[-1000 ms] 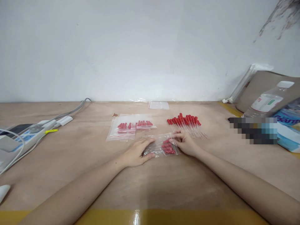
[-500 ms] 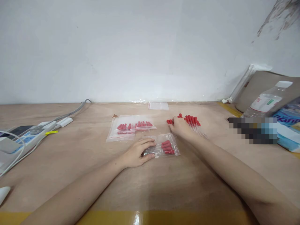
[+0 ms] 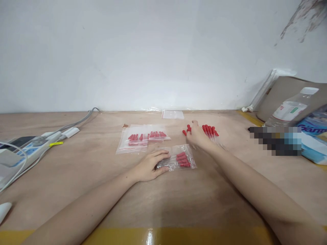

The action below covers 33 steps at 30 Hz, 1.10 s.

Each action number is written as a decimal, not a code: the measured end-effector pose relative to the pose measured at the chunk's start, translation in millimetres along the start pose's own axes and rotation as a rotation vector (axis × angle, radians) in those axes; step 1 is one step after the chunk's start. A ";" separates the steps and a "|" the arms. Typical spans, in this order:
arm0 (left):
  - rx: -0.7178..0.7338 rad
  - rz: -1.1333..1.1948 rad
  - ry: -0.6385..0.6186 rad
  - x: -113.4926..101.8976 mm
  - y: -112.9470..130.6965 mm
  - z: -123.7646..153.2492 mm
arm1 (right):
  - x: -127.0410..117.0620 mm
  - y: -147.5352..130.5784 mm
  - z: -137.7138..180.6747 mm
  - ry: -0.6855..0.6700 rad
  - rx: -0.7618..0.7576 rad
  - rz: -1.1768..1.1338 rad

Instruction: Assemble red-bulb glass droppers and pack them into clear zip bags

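My left hand point(image 3: 150, 166) lies flat with fingers spread over the left end of a clear zip bag point(image 3: 190, 160). Inside that bag are several droppers with red rubber bulbs point(image 3: 182, 158), bulbs toward the right. Beyond it to the right, my right hand point(image 3: 198, 136) is closed at the fingertips on droppers point(image 3: 188, 128), whose red bulbs stick out at its left; one finger is raised. The hand hides their stems. Just right of this hand lies a group of loose red-bulbed droppers point(image 3: 209, 130), their clear stems pointing toward me.
Filled zip bags point(image 3: 139, 139) with red bulbs overlap at centre-left. A flat zip bag point(image 3: 172, 114) lies by the wall. On the left are a power strip point(image 3: 33, 149) and cables. A water bottle point(image 3: 288, 110) and a blue pack point(image 3: 315, 146) stand at right.
My right hand has shifted slightly, and one finger has lifted. The red bulbs beside its fingertips have changed position. My left hand and the bag under it stay put.
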<state>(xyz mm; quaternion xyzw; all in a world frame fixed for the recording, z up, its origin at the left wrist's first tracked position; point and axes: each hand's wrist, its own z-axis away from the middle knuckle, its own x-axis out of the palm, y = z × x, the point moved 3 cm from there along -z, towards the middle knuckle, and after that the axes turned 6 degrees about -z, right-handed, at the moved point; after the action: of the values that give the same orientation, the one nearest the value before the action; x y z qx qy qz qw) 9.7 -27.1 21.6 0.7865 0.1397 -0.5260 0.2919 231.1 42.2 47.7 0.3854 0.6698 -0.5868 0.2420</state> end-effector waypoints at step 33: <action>-0.022 0.036 0.013 -2.2 2.1 0.2 | 27.0 30.3 60.4 -0.525 0.095 -0.943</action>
<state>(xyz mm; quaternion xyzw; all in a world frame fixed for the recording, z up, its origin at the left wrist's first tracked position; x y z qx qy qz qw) 9.7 -28.7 24.2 0.7892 0.1332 -0.5138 0.3089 231.8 -9.8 -3.1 -0.1059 0.6598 -0.7380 0.0939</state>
